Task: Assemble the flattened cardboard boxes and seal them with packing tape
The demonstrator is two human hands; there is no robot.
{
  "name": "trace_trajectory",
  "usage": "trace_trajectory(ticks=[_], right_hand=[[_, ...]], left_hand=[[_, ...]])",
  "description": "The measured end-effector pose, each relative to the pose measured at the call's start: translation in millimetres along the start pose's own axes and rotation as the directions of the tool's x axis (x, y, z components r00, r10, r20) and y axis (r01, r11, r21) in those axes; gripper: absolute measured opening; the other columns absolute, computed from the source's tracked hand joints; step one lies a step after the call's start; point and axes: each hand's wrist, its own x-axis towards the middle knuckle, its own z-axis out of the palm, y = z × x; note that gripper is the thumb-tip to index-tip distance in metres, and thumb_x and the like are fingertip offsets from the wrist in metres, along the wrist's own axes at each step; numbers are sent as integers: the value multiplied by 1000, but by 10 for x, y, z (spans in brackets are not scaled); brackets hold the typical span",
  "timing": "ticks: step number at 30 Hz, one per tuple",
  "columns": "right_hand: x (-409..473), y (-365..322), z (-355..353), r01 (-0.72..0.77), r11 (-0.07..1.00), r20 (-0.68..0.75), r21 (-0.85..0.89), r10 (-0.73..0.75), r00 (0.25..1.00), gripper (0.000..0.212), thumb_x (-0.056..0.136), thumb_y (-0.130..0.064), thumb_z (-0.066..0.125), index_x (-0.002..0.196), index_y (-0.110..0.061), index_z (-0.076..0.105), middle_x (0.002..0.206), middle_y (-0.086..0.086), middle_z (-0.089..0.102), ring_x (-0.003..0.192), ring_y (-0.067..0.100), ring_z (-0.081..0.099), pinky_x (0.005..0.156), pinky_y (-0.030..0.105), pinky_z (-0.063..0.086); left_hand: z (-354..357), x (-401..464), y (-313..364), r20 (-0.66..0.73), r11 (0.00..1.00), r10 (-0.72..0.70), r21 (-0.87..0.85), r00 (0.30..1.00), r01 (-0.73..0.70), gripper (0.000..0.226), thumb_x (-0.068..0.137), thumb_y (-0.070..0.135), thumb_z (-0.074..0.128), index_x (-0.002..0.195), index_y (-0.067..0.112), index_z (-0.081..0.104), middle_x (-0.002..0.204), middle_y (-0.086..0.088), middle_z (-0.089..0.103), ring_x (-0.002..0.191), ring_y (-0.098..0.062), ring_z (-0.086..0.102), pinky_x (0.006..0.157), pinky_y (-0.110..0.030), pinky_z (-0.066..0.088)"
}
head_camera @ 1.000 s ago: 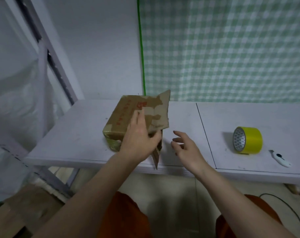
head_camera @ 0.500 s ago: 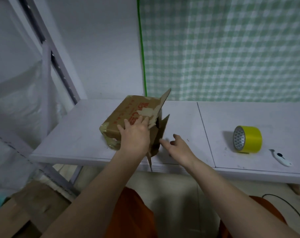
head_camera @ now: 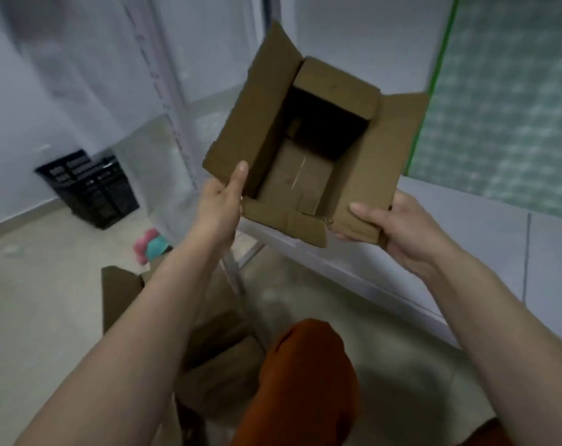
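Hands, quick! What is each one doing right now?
Left hand: holds the cardboard box by its left flap, thumb on top.
Right hand: holds the box's right flap, thumb on top, fingers underneath.

bare packing rm: crate [head_camera: 89, 188], cardboard [head_camera: 122, 291]

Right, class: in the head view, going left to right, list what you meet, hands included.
Black crate → pink and teal thing on the floor → left hand → open cardboard box → right hand → green checked cloth.
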Motion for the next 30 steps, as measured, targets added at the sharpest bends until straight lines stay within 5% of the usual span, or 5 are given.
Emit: trace_trajectory(ticks=[5,11,16,23,30], right_hand=[[16,327,712,-115,992,160,-53,123,979,21,91,1,55,111,0,51,103,24,65,84,35,70,65,41,60],[22,727,1500,-192,951,362,-242,273,891,31,91,-4,57,120,1,48,112,26,61,92,38,68,63,35,58],[154,874,1988,-151,912,288,-380,272,918,21,93,-9,57,113,-5,54,101,14,65,84,27,68,65,36,60],[371,1290,2278,-142,840,179,-524,272,946,4,94,-16,57,96,-17,60,102,12,67,93,26,67,85,48,56],[426,1600,2411,-145,755,173,-640,324,930,7,95,-14,54,102,-15,56,107,12,63,87,25,67,78,40,59]], left_hand=[[-859,-440,-126,-167,963,-153,-245,974,110,43,95,34,59,132,14,52,133,-7,59,124,-25,54,108,-46,42],[-1754,-897,-448,-313,905,-351,-354,883,235,36,97,28,55,129,13,50,112,-5,66,96,-20,67,67,-28,56],[-2081,-912,-760,-357,874,-454,-358,816,330,37,100,32,50,133,16,48,112,-5,65,93,-25,67,82,-48,57],[-2249,-827,-1215,-463,895,-445,-195,767,402,39,101,38,44,134,17,49,121,-8,62,107,-30,60,97,-51,49],[-2290,-894,-1631,-399,789,-594,-120,699,602,42,97,41,52,127,12,53,113,-10,65,99,-29,64,93,-49,52]])
